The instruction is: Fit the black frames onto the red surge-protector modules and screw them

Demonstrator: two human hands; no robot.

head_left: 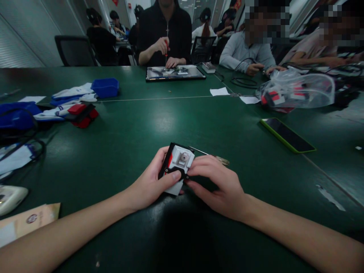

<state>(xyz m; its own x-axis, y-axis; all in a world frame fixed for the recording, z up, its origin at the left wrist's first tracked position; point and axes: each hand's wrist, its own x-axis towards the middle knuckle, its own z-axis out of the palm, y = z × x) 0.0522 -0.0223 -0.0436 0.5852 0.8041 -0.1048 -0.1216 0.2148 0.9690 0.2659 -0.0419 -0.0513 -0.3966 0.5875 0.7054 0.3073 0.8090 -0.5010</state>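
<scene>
A small rectangular device point(182, 156), grey-white with black edges and a strip of red, is held tilted just above the table in front of me. My left hand point(156, 176) grips it from the left, its thumb lying across the black bracket on the lower face. From the right, my right hand point(217, 182) has its fingertips and thumb at the device's edge, pinching there; the exact contact is partly hidden. Behind my right knuckles lies a screwdriver point(222, 160) with a thin metal shaft and a clear-looking handle, apart from the grip.
A green-edged phone point(288, 134) lies right of my hands. A plastic bag point(301, 89) with red and white pieces sits beyond it. At left are a red-and-black block point(82, 115), blue tray point(105, 88) and envelope point(31, 220). Across the table, a person uses a screwdriver over a panel point(176, 77).
</scene>
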